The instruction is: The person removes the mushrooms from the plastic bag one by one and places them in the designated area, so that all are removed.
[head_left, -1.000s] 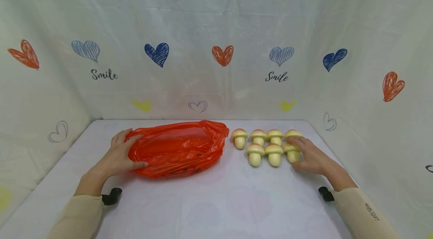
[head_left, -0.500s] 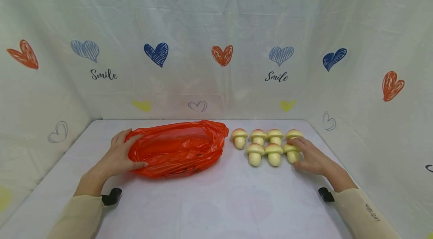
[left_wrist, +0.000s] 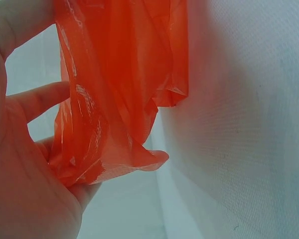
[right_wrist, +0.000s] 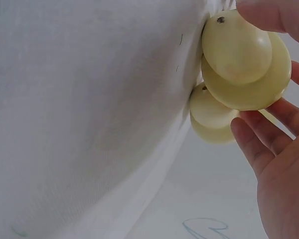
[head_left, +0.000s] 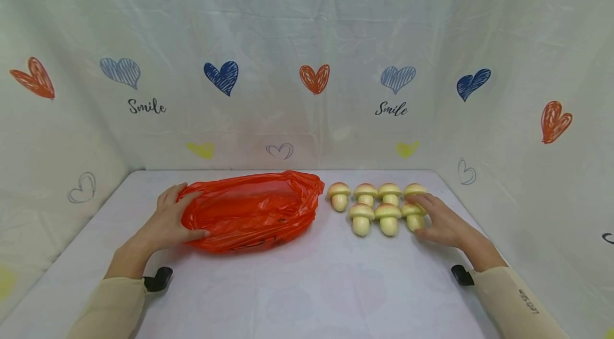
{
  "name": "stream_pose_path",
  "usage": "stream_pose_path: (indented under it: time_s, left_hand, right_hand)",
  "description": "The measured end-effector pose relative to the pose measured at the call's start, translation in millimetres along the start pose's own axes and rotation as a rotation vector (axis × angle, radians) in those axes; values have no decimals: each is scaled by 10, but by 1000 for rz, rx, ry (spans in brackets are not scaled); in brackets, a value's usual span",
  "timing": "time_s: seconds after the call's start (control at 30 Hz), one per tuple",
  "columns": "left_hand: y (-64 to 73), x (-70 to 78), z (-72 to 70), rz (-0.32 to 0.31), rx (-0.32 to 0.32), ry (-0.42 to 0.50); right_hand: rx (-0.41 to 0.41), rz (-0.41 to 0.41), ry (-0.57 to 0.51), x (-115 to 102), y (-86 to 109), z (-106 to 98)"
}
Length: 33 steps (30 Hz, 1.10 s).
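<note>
A red plastic bag (head_left: 249,214) lies on its side at the left of the table, its mouth spread wide. My left hand (head_left: 170,219) holds the bag's left end, thumb at the front and fingers behind. In the left wrist view, the bag's thin crinkled film (left_wrist: 114,89) lies along the fingers. At the right, my right hand (head_left: 441,222) holds the front-row end toy mushroom (head_left: 412,216), thumb near its stem and fingers at its cap. The right wrist view shows this mushroom's pale stem (right_wrist: 239,50) close up, still among the others.
Several more yellow toy mushrooms with reddish caps lie in two rows, among them a front one (head_left: 388,220) and a leftmost one (head_left: 339,196). A white cloth covers the table (head_left: 297,285). A heart-printed curtain (head_left: 268,115) stands behind and at both sides.
Both hands stay in place, with only a slight shift of the right fingers around the mushroom. The bag and the other mushrooms look the same.
</note>
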<state>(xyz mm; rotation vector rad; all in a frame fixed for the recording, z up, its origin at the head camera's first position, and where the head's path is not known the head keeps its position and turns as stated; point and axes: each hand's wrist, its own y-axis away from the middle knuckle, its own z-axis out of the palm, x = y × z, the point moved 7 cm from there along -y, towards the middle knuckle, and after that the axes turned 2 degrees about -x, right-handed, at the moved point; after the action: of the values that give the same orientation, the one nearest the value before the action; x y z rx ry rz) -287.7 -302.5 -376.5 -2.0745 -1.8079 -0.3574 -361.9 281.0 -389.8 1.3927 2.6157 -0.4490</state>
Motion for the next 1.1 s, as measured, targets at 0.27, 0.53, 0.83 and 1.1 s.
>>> stream_pose_path:
  time_s: [0.27,0.53,0.83,1.1]
  left_hand:
    - [4,-8,-12,2,3,-1]
    - [10,-21,-12,1,7,8]
    - [-6,-5,-27,-5,23,-10]
    - [27,19,-91,47,58,-18]
  right_hand:
    - [34,5,26,-15,-12,-25]
    - [83,-10,48,-86,-16,-79]
    - [101,-7,55,-137,-10,-137]
    - [146,-14,73,-147,28,-177]
